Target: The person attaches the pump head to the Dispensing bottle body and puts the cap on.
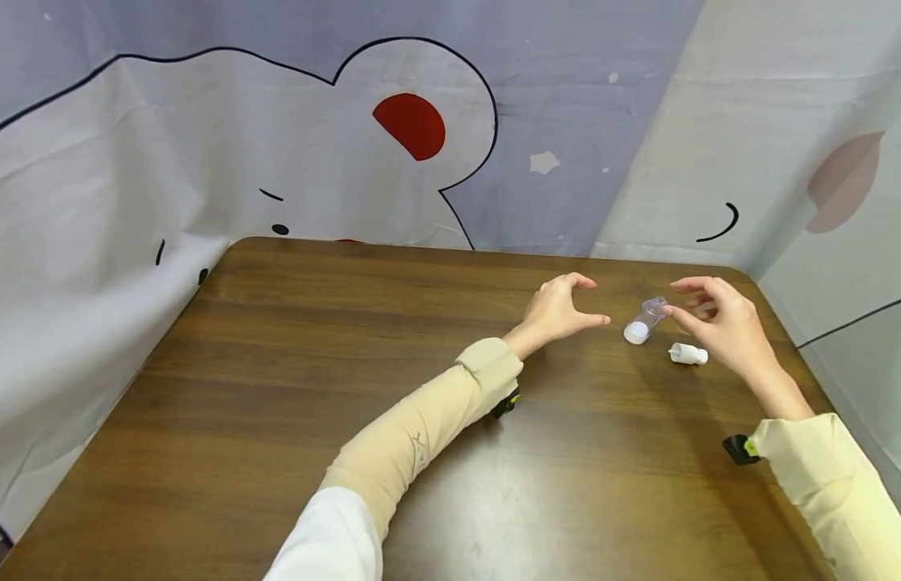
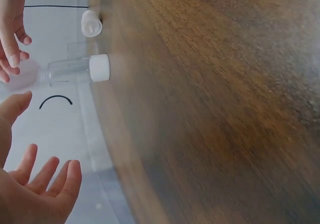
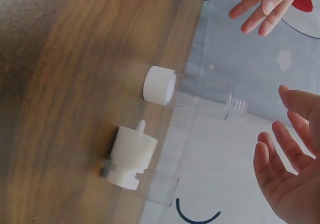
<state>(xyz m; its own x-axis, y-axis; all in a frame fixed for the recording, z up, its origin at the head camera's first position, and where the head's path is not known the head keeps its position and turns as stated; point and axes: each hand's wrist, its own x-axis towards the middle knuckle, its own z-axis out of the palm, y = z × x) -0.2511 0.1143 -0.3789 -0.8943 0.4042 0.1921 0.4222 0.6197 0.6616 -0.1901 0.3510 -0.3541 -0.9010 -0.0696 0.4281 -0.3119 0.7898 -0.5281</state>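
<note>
A small clear bottle [image 1: 647, 319] with a white base stands upright on the table. In the right wrist view its threaded neck [image 3: 239, 107] shows, and a faint pinkish clear shape [image 2: 24, 77] lies over the neck end in the left wrist view. My left hand [image 1: 557, 309] is left of the bottle, thumb and fingers spread wide apart, holding nothing. To the bottle's right, my right hand [image 1: 722, 323] hovers with parted, bent fingers; I see nothing gripped, and cannot tell whether its thumb touches the bottle top. A white nozzle piece [image 3: 132, 151] lies below it.
Beside the white piece is a clear cap-like tube [image 3: 161, 186]. The brown wooden table [image 1: 276, 420] reaches its far right corner close behind these things. A printed cloth [image 1: 567, 121] hangs along the table's back and sides.
</note>
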